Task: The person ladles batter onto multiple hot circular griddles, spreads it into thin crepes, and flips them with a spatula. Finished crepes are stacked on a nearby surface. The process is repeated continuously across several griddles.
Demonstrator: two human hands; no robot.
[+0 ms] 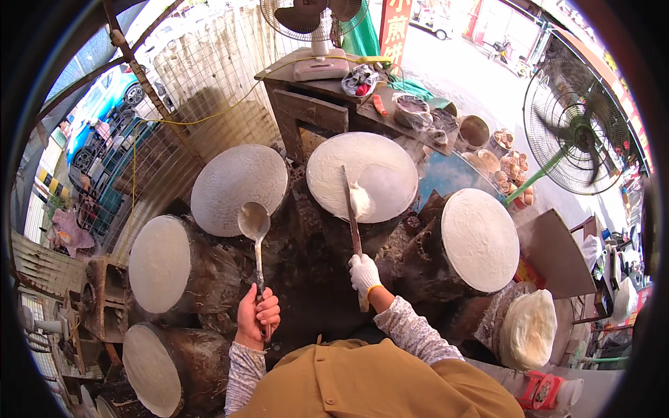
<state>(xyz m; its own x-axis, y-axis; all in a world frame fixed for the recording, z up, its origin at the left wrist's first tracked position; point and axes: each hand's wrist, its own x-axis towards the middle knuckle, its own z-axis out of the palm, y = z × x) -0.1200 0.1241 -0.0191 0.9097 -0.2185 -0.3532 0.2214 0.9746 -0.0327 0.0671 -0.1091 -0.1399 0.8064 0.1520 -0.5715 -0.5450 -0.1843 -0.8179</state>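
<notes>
My bare left hand [258,315] is wrapped round the handle of a metal ladle [254,221], its bowl up near the edge of the far left griddle [239,182]. My right hand [366,275], in a white knitted glove, grips a long flat spreading stick [352,212]. The stick's far end lies on the round middle griddle [397,198]. Pale batter [338,150] coats the left and far part of that griddle, with a thick lump [360,200] against the stick. The lower right of the surface shows only a thin film or bare griddle.
More round griddles with pale layers stand on drum stoves: right griddle [481,240], left griddle [160,265], lower left griddle [151,370]. A pale stack of flat sheets [529,329] sits at right. Behind are a wooden cabinet [306,111], a desk fan [320,66] and a standing fan [578,132].
</notes>
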